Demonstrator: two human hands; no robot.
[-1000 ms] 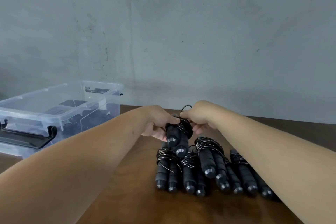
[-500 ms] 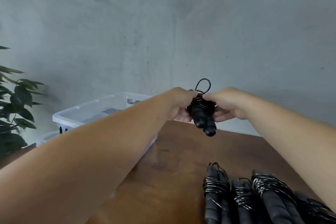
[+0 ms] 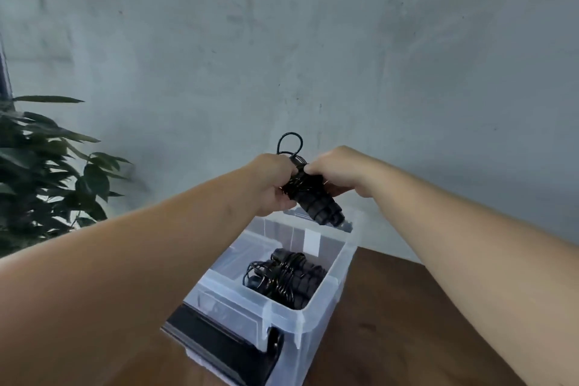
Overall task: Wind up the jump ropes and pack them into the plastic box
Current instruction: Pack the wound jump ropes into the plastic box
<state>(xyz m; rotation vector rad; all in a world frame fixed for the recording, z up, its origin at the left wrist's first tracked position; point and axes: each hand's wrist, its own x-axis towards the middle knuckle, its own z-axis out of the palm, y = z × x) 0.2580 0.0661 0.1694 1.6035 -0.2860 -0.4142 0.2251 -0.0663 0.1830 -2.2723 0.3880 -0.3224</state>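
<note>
A wound black jump rope (image 3: 316,200) hangs in the air above the far end of the clear plastic box (image 3: 326,294). My left hand (image 3: 272,182) grips its left side and my right hand (image 3: 336,170) pinches its top, where a small cord loop sticks up. The two handles point down and to the right. Inside the box lies another wound jump rope (image 3: 285,276), black, near the right wall.
The box stands on a brown wooden table (image 3: 407,332) and has a black latch handle (image 3: 219,345) on its near end. A leafy green plant (image 3: 47,172) stands at the left. A grey concrete wall fills the background.
Both hands carried the wound rope up from the pile on the table and leftward to above the box. My view swung left, so the pile of ropes has left the frame.
</note>
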